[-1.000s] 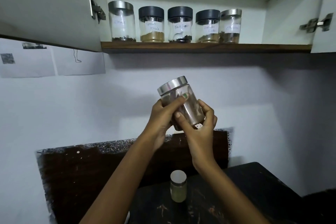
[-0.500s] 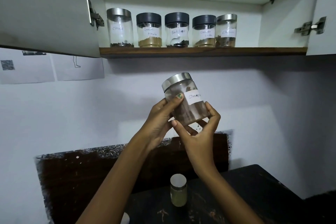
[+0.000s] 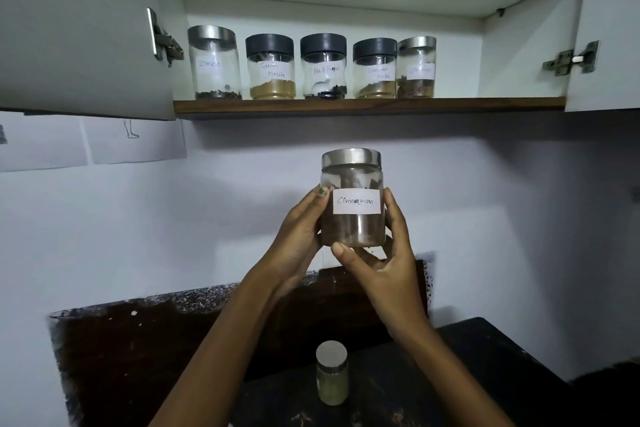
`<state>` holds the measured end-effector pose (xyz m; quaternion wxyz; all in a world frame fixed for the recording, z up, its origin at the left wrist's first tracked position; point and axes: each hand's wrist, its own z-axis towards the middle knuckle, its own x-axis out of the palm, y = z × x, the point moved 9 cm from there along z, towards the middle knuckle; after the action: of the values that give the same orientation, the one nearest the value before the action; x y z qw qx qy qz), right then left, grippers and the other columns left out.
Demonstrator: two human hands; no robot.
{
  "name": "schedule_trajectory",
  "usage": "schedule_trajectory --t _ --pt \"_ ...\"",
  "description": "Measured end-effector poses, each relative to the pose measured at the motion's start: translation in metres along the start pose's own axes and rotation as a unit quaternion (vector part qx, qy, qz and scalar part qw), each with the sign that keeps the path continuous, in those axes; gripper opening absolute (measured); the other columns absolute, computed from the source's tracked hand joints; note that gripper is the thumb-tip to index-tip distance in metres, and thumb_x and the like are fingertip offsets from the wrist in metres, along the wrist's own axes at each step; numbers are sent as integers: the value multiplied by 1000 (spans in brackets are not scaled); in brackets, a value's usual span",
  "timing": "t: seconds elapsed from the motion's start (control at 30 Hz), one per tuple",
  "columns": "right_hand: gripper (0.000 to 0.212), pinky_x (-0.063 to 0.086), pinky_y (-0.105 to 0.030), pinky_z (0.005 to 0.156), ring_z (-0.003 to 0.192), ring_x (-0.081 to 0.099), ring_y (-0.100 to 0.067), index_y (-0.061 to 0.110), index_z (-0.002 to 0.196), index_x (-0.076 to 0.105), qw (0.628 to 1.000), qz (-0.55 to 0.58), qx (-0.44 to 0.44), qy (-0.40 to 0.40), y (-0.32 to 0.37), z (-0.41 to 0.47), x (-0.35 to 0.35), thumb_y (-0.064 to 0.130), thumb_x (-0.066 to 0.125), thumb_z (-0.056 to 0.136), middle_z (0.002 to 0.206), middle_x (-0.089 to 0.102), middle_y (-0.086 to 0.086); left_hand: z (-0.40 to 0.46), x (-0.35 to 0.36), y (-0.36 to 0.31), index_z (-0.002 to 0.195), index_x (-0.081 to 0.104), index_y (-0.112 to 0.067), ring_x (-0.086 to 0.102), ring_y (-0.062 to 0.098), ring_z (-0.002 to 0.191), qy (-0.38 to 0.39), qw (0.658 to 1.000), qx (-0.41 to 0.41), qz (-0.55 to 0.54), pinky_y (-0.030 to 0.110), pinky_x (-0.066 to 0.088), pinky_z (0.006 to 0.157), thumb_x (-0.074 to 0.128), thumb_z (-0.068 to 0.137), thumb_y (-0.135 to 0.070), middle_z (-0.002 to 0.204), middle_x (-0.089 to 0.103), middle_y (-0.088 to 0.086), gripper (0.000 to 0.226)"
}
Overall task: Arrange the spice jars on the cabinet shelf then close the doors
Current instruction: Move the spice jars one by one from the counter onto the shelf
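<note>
A cinnamon jar [image 3: 352, 199] with a steel lid is held upright in the air, below the cabinet shelf [image 3: 367, 105] and above the dark counter [image 3: 485, 367]. It is gripped from both sides: the left hand [image 3: 298, 236] is wrapped around its left wall, and the right hand [image 3: 384, 253] is closed on its right wall, with the thumb under its base. On the shelf, five labelled jars are lined up at the left: cloves jar [image 3: 214, 62], garam masala jar [image 3: 270, 66], black pepper jar [image 3: 323, 66], coriander powder jar [image 3: 374, 68] and a steel-lidded jar [image 3: 416, 66] whose label cannot be read. Both cabinet doors are seen open. A small jar [image 3: 331, 372] is left standing on the counter, near.
</note>
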<state>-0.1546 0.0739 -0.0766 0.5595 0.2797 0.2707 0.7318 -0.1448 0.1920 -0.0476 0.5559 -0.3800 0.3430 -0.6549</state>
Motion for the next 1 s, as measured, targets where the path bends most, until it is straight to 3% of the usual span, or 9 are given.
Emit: schedule_trajectory --t 0.1,0.27,0.4,0.53,0.67,0.73,0.87,0.93,1.0 --pt "92 51 -19 92 124 41 10 41 143 24 1000 -23 -9 -10 3 3 -7 16 77 72 140 36 21 4 6 4 119 62 -30 61 14 115 8 1000 3 7 30 54 93 37 100 -35 122 67 -1 32" --pt "92 50 -14 89 124 41 11 40 143 25 999 -24 -9 -26 4 10 -22 12 78 72 138 36 24 15 17 5 128 57 -26 59 15 119 4 1000 6 26 33 53 94 37 100 -35 124 65 -1 35" --pt "91 49 -8 79 118 45 14 43 139 28 999 -7 -6 -51 1 16 -44 10 77 70 137 38 25 18 35 12 125 57 -37 59 6 116 5 998 9 63 32 48 96 36 99 -40 124 65 -12 34" --pt "87 46 -1 69 109 49 19 50 128 31 996 -16 -19 -91 0 45 -84 0 74 71 132 41 26 33 67 21 126 50 -46 50 -8 120 34 993 9 114 14 41 98 39 86 -53 129 56 -28 43" --pt "88 46 -4 68 123 45 -5 47 134 24 993 -60 -6 -103 0 91 -128 9 75 73 143 37 13 64 104 28 140 33 -45 37 -26 116 55 985 3 161 2 31 95 40 79 -60 132 41 -37 63" --pt "89 44 -4 73 124 43 -8 42 139 23 991 -81 -14 -101 1 118 -150 11 75 73 145 37 9 88 124 26 144 25 -47 32 -29 114 59 981 3 185 5 26 99 39 80 -63 130 32 -43 67" --pt "88 47 -7 83 127 44 -8 33 145 23 989 -113 -57 -76 12 178 -181 13 74 75 141 40 9 142 165 7 129 18 -66 23 -24 117 79 970 29 230 15 19 104 33 92 -59 122 21 -54 40" --pt "89 43 -19 96 130 41 -10 31 146 20 987 -123 -75 -65 17 209 -195 18 73 77 145 37 7 171 182 -3 130 13 -65 17 -21 118 78 963 50 252 17 16 101 29 93 -59 142 17 -41 41" --pt "90 39 -29 105 133 39 -12 29 147 18 984 -141 -92 -53 20 240 -205 27 72 76 148 35 4 201 192 -11 146 9 -47 15 -9 122 55 954 61 290 20 14 99 29 95 -57 154 13 -18 56"
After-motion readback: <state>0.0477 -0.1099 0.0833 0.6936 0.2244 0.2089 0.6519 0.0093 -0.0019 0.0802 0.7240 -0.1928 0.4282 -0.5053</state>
